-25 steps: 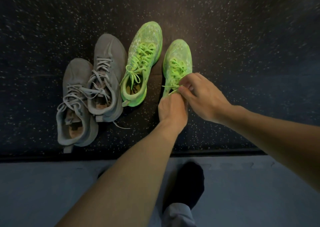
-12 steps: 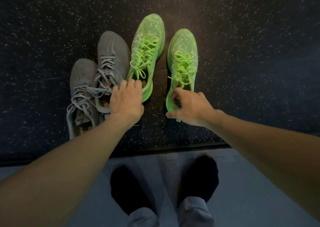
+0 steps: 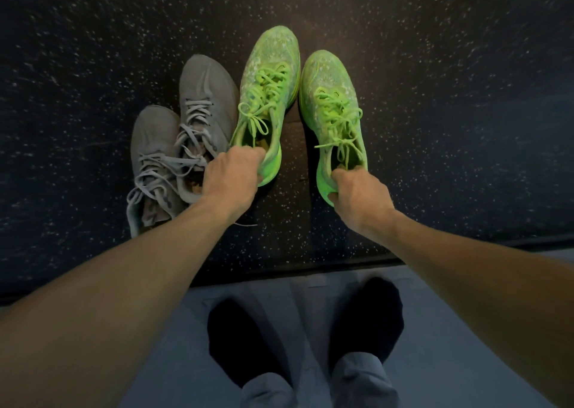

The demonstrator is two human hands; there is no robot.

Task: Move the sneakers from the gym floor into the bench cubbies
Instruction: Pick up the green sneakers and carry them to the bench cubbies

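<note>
Both hands clamped on the heels of the neon-green sneakers.

The left hand (image 3: 231,176) gripped the heel collar of the left green sneaker (image 3: 270,96); the right hand (image 3: 360,198) pinched the heel of the right green sneaker (image 3: 334,109). Both shoes were over the dark speckled gym floor (image 3: 450,112), toes pointing away. Just left lay two grey sneakers (image 3: 183,140), laces loose, touching each other. Black socks (image 3: 366,323) stood on a grey mat (image 3: 174,330).

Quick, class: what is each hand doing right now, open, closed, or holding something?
Left hand: closed on the heel of the left green sneaker.
Right hand: closed on the heel of the right green sneaker.
</note>
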